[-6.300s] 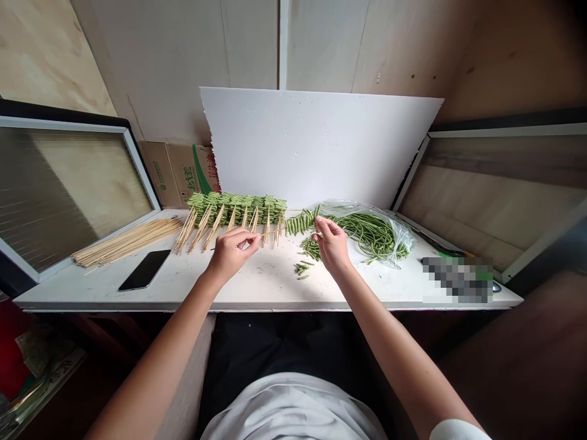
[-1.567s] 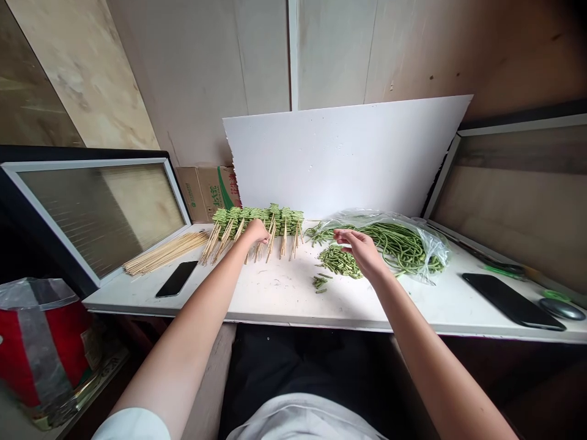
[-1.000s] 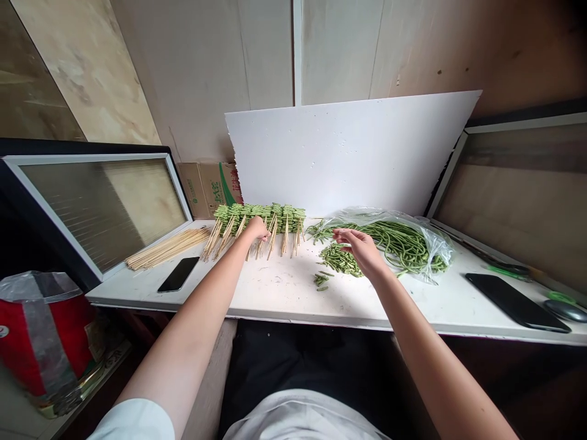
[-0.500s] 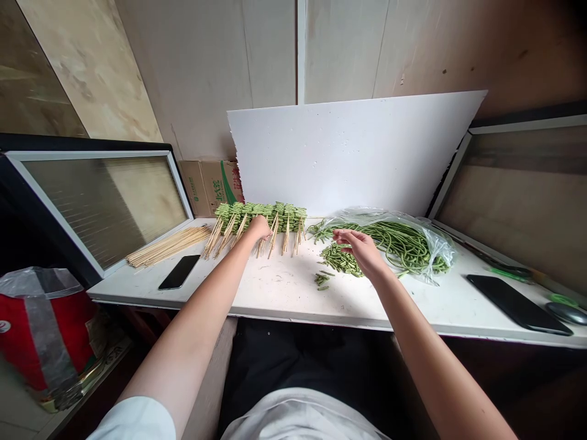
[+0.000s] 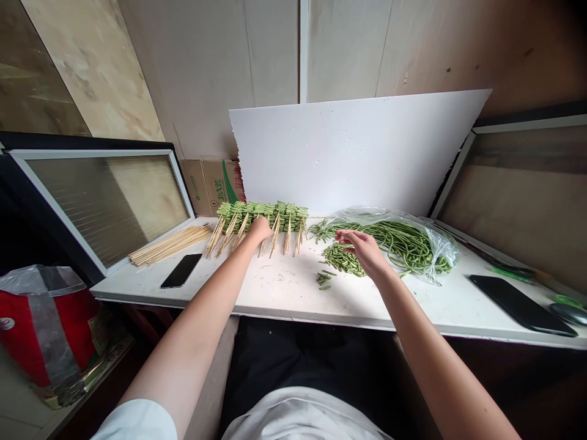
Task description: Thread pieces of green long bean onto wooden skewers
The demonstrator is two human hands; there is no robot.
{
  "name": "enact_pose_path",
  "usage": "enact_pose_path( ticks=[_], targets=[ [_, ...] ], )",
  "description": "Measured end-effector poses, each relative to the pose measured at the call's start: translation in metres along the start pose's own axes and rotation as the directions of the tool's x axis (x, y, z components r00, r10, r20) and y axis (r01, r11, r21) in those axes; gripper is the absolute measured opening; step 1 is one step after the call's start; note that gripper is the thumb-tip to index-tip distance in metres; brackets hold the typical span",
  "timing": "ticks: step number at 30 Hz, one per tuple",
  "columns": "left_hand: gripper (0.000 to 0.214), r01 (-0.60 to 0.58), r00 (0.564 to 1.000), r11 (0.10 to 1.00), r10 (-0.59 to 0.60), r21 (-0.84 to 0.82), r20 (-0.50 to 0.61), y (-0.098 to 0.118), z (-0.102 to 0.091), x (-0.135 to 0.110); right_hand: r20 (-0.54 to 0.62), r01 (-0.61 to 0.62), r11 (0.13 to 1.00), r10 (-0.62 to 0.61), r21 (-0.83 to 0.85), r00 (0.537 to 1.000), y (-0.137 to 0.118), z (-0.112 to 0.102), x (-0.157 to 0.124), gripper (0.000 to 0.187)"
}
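My left hand (image 5: pixel 260 228) is closed at the stack of green bean skewers (image 5: pixel 229 211), among their bare bamboo sticks. Its back hides the fingertips and whatever they grip. The skewers lie in several bundles, cut bean pieces toward the wall and sticks toward me. My right hand (image 5: pixel 361 245) hovers above the pile of cut green bean pieces (image 5: pixel 338 259), fingers stretched out and slightly apart, nothing visible in them. Behind it, long whole green beans (image 5: pixel 408 238) spill from a clear plastic bag (image 5: pixel 443 250).
Loose bamboo skewers (image 5: pixel 169 244) lie at the table's left, beside a phone (image 5: pixel 182 271). Another phone (image 5: pixel 520 304) rests at the right, near a dark rounded object (image 5: pixel 568 313). A white foam board (image 5: pixel 358 153) leans on the wall behind, beside a cardboard box (image 5: pixel 213 182).
My left hand has turned or shifted slightly at the skewer stack, so its fingers show less. My right hand stays nearly still. The whole view has shifted slightly.
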State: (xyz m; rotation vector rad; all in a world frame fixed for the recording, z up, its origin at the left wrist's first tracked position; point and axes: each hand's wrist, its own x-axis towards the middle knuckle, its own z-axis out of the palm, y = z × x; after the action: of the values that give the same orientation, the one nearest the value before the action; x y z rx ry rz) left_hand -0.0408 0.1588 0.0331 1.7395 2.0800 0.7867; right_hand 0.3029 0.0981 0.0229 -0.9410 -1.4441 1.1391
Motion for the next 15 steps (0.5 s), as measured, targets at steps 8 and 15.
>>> enact_pose_path(
  ticks=[8, 15],
  targets=[
    [0.025, 0.002, 0.997, 0.997, 0.004, 0.081, -0.08, 0.001, 0.004, -0.005, -0.005, -0.009, 1.0, 0.009, -0.01, 1.0, 0.003, 0.001, 0.0, 0.031],
    [0.04, -0.024, 0.963, 0.993, 0.055, 0.118, -0.262, -0.024, -0.021, -0.03, 0.064, -0.038, 0.999, 0.04, -0.028, 0.997, -0.002, -0.008, 0.001, 0.035]
  ],
)
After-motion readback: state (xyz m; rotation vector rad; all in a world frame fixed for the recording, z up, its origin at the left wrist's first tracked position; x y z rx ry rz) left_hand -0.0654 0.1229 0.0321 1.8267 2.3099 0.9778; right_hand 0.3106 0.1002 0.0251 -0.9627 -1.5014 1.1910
